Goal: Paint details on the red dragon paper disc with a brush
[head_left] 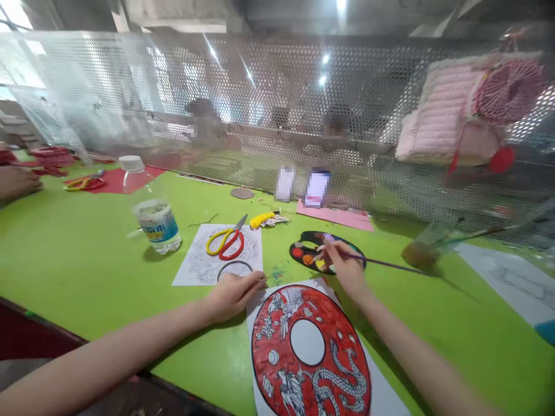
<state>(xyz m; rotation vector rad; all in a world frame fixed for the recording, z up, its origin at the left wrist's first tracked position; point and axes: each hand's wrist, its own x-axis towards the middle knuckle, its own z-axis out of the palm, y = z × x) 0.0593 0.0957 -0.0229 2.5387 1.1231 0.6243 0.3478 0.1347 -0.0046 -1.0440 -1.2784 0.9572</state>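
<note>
A sheet with a round dragon design painted red [310, 349] lies on the green table in front of me. My left hand [234, 293] rests with curled fingers at the sheet's upper left corner, touching the paper edge. My right hand [344, 267] pinches a thin purple paintbrush [390, 264], its tip over a black paint palette [310, 249] with red, orange and yellow dabs.
An uncoloured printed sheet [203, 268] carries yellow-and-red scissors [226, 240]. A water bottle [154, 216] stands at the left, a yellow cutter [262, 219] behind. A perforated metal screen [277, 115] closes the back; another person's hand [17, 182] lies far left. A tipped cup [427, 247] lies at right.
</note>
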